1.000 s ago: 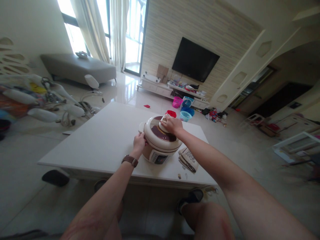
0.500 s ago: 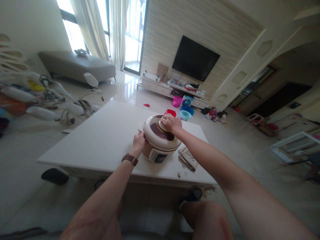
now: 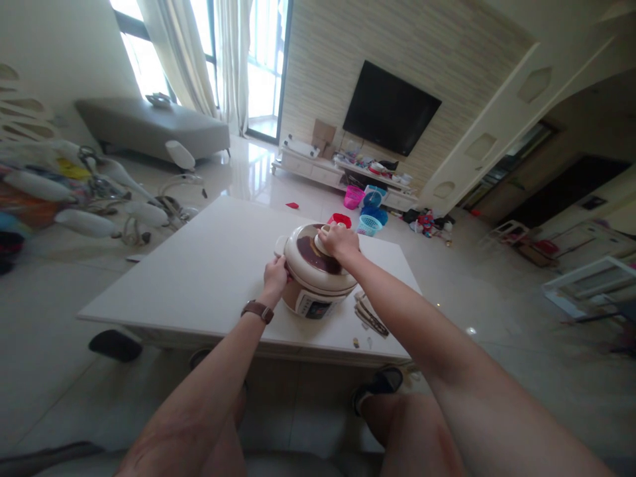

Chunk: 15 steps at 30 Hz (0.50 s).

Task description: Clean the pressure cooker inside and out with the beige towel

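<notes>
Cooker (image 3: 325, 283), cream and brown, standing upright on the near part of a white table (image 3: 213, 265), right of its middle; a control panel (image 3: 317, 307) faces the near side. Its lid (image 3: 304, 246), with a dark centre, sits on top. The person's 2 hands are on it. The right hand (image 3: 340, 240) reaches in from the right, its fingers curled closed around the knob (image 3: 322, 244) of the lid. The left hand (image 3: 275, 273) touches the cooker's left side, just below a side handle (image 3: 281, 246); its fingers are bent and partly hidden, so how tightly they close cannot be told. A watch (image 3: 258, 311) circles the left wrist. Just right of the cooker lies a folded cloth (image 3: 365, 307), partly covered by the right forearm. Beyond the table's far edge, 1 pink basket (image 3: 354, 197) and 1 light-blue basket (image 3: 369, 226) stand on the floor.
</notes>
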Motion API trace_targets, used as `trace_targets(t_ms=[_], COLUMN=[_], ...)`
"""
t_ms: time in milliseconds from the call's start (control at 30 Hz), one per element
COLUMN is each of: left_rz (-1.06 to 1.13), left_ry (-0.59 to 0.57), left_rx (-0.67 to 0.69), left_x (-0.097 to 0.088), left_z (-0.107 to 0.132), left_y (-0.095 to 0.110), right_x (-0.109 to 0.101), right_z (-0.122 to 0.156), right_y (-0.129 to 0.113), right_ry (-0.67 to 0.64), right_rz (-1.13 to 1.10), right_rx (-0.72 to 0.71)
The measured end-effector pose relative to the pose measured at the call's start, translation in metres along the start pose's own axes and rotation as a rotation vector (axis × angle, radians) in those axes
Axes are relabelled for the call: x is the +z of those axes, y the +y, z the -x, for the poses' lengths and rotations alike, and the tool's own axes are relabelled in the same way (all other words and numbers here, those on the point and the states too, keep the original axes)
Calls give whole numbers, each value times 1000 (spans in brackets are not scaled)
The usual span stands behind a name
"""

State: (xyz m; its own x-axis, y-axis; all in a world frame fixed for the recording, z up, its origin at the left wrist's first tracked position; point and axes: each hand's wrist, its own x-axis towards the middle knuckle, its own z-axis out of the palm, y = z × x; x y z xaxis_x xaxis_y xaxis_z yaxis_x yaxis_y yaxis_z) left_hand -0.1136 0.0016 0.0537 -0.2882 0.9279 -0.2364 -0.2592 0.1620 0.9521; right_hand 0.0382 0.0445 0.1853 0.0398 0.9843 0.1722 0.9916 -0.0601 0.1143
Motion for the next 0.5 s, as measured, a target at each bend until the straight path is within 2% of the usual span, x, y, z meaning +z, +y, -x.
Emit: trace_targets(t_ms=[300,500], left_rz=[52,36], left_ry=[10,16], left_rx=[-10,-39], left_x=[0,-1], left_z=[4,4], left_y=[-1,2], right_x=[4,2], right_z=[7,6], right_y=[0,1], right_ry=[67,42], right_rz=[-24,-32], right_rx=[-3,-11])
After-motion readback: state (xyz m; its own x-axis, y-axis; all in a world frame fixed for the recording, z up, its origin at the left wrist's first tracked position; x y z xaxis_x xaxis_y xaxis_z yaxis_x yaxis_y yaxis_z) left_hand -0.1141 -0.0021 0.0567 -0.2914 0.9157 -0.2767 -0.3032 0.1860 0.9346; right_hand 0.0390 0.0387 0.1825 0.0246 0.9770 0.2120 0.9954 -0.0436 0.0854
